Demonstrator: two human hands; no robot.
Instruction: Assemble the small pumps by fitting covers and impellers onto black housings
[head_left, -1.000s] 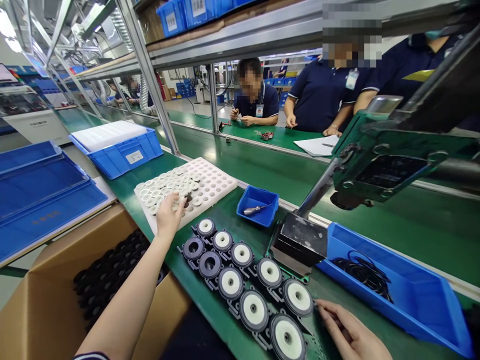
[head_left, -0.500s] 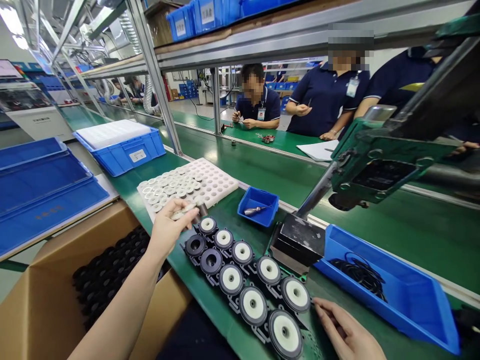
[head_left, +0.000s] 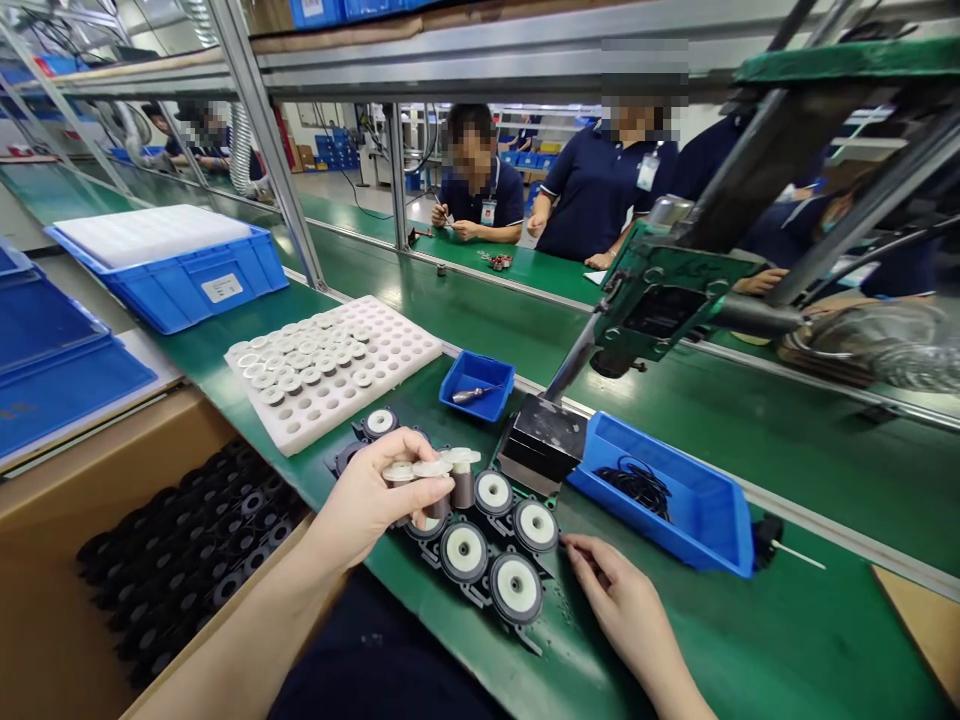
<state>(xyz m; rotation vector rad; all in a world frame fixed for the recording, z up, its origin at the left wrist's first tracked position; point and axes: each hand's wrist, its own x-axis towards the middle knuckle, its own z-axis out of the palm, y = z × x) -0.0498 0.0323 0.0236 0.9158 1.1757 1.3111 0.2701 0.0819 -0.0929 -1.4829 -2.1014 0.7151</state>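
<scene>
My left hand [head_left: 382, 485] is closed on several white-flanged dark cylinders [head_left: 463, 487], held above the rows of black speaker frames [head_left: 463, 552]. Pale discs with a central hole sit in the frames that show clearly; my left hand hides part of the rows. At the right end, my right hand [head_left: 611, 590] has its fingers drawn together, the tips at the edge of a black speaker frame [head_left: 536, 526]. More white-flanged pieces [head_left: 300, 355] stand in the holes of a white foam tray [head_left: 300, 430] beyond my left hand.
A small blue bin [head_left: 480, 385] holds a screwdriver. Right of the rows stand a black-based metal stand [head_left: 544, 440] and a long blue bin [head_left: 697, 510] with black cords. A cardboard box [head_left: 45, 510] of black parts is at left. Co-workers [head_left: 480, 185] sit and stand across the line.
My left hand has moved right, from beside the foam tray to over the speaker frames, still holding the cylinders. The view has shifted; my right hand stays at the frame's edge.
</scene>
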